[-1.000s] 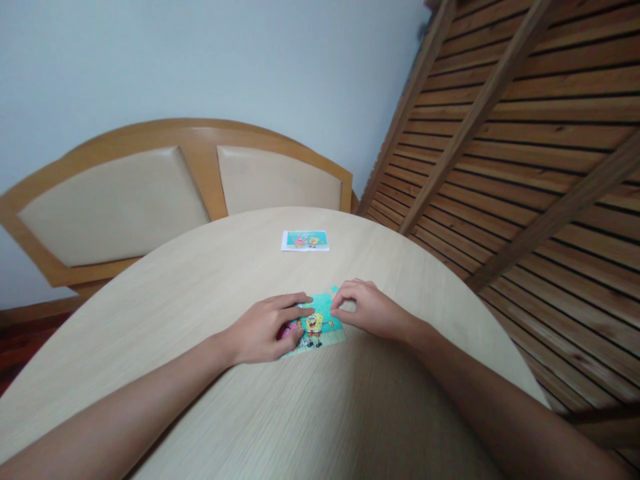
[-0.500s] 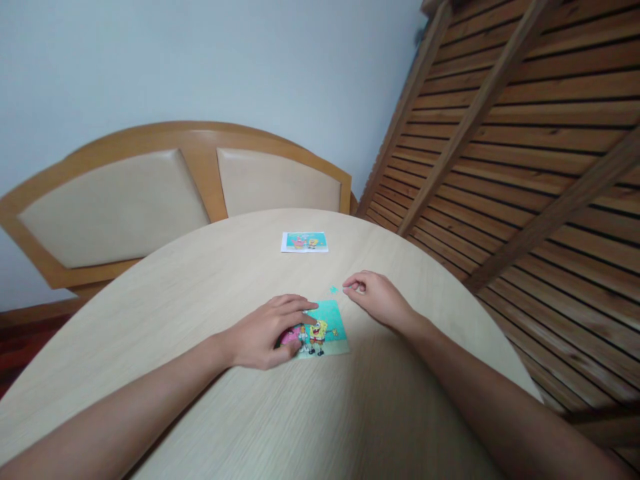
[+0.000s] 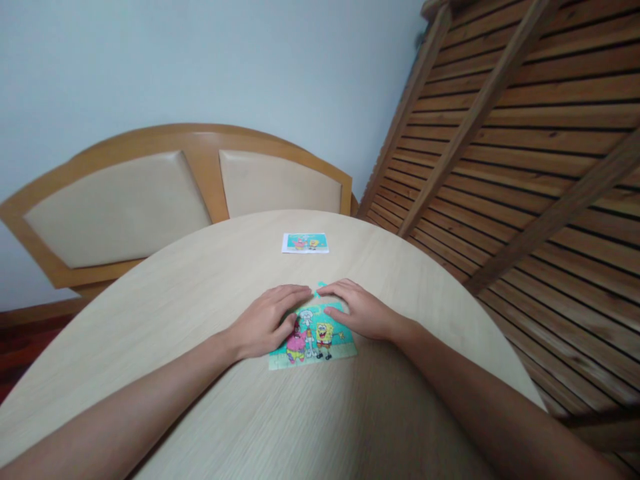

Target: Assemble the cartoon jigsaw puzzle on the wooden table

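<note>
A turquoise cartoon jigsaw puzzle (image 3: 311, 343) lies flat on the round table between my hands, showing a pink, a pale and a yellow figure. My left hand (image 3: 270, 320) rests over its left and upper-left part, fingers stretched out and thumb on the picture. Over the upper-right part lies my right hand (image 3: 363, 310), its fingers extended and the thumb apart from them. Just beyond the puzzle's far edge, close to both hands' fingertips, sits a small loose turquoise puzzle piece (image 3: 321, 287), partly covered by the right fingers. Parts of the far edge are hidden.
Farther back on the light wooden table (image 3: 215, 273) lies a small picture card (image 3: 306, 243) with similar figures. A wooden bench with padded back panels (image 3: 120, 207) stands behind the table. Slatted wooden panelling (image 3: 525, 147) rises on the right.
My right hand has moved left from beside the puzzle onto its upper-right part, its pinched fingers now spread. My left hand has shifted slightly left, uncovering more of the pink and pale figures.
</note>
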Tool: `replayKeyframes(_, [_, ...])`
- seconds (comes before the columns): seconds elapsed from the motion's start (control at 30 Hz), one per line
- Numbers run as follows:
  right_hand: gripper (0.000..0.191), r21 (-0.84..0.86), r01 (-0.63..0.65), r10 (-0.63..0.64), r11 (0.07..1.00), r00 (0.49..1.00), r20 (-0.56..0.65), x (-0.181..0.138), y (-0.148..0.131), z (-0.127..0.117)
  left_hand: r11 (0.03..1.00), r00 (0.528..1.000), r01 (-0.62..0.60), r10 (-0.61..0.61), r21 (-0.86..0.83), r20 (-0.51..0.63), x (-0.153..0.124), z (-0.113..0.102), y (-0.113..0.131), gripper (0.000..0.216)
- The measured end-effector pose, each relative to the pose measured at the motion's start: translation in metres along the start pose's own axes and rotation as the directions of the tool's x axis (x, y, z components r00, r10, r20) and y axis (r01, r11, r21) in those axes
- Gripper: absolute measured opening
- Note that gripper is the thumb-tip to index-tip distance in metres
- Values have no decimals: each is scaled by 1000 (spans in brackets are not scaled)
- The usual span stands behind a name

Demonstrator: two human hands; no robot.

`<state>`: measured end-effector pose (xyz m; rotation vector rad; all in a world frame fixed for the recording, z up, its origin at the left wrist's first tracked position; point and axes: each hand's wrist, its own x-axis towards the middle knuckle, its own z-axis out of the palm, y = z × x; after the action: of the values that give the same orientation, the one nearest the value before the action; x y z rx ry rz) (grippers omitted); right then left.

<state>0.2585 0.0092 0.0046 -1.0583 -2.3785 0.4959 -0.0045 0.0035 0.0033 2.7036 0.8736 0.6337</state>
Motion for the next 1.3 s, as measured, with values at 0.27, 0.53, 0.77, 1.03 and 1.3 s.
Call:
replayKeyframes(0.27, [47,-60,8,-4,998,998,70,-5,-1,-9,998,992,-58,56,12,110,-1,2,-1,56])
replayKeyframes(0.53, [68,-5,-11,12,1000,990,137,-6,1,-5,999,991,-45,44,8,127,-2,3,-3,60])
replayKeyframes(0.77, [56,-92,-38,52,995,987,155,-7,12,-12,996,998,51,-53,70,38,0,3,0,45])
replayKeyframes(1.03, [51,-133,-91,111,987,982,153,-16,31,-33,957,955,284,-276,55,-109,-3,1,-15,33])
replayKeyframes(1.3, [45,-142,-24,38,990,994,101,-12,26,-28,953,947,302,-299,9,-119,-3,2,-21,31])
